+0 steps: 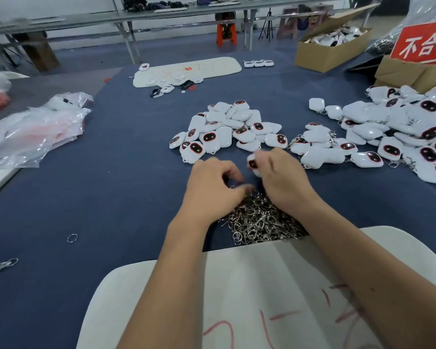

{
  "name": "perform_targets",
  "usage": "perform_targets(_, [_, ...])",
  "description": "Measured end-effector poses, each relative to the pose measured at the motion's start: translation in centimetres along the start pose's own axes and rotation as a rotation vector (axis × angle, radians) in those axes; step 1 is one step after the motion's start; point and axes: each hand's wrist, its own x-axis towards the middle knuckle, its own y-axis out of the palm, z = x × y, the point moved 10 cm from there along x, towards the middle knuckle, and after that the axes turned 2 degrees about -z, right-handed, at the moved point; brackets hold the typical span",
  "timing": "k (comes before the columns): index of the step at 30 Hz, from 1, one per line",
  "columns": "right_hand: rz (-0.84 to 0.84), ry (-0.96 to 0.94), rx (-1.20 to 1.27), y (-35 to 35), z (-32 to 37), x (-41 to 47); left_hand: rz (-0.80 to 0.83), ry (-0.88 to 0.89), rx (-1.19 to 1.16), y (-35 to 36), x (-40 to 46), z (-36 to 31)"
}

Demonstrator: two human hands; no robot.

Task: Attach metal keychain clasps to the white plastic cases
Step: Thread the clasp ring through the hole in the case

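My left hand (213, 187) and right hand (281, 181) were bare, with no gloves, rings or watch on them. My forearms were uncovered too, all the way back to the bottom edge of the view; no sleeve showed on either. A few small dark specks marked my right forearm (370, 285).

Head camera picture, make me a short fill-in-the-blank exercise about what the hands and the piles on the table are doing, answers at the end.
1. The right hand holds one white ____.
2. The left hand reaches into the pile of metal ____, which lies nearest the person.
3. The table is covered in dark ____ cloth.
4. The pile of cases with clasps already on lies to the person's ____.

Missing words: case; clasps; blue; right
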Motion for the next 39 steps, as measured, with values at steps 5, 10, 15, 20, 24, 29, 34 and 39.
perform_targets(5, [-0.162, 0.332, 0.998, -0.5, -2.8, -0.3, 0.121, 0.09, 0.085, 1.8, -0.2, -1.4])
perform_targets(10, [-0.044, 0.484, 1.469, 1.2, -2.9, -0.2, 0.162, 0.129, 0.092, 2.5, -0.5, -2.5])
perform_targets(15, [-0.033, 0.516, 1.562, 1.1, -2.9, -0.3, 0.203, 0.138, 0.066, 3.3, -0.6, -3.0])
perform_targets(20, [-0.085, 0.508, 1.534, 0.2, -3.1, -0.4, 0.109, 0.07, -0.171, 2.4, -0.1, -2.0])
perform_targets(24, [-0.09, 0.481, 1.435, 0.3, -3.2, -0.5, 0.023, -0.005, -0.334, 1.5, 0.3, -0.9])
perform_targets(29, [-0.121, 0.367, 1.232, -0.2, -3.0, -0.2, -0.078, -0.051, -0.415, 0.5, 0.5, -0.3])
perform_targets(34, [-0.039, 0.179, 0.984, -0.2, -1.3, -0.3, -0.188, -0.185, -0.608, -0.4, 0.3, 1.1])
perform_targets(39, [0.037, -0.027, 0.729, 0.1, 0.8, -0.8, -0.236, -0.244, -0.737, -0.5, 0.3, 1.8])
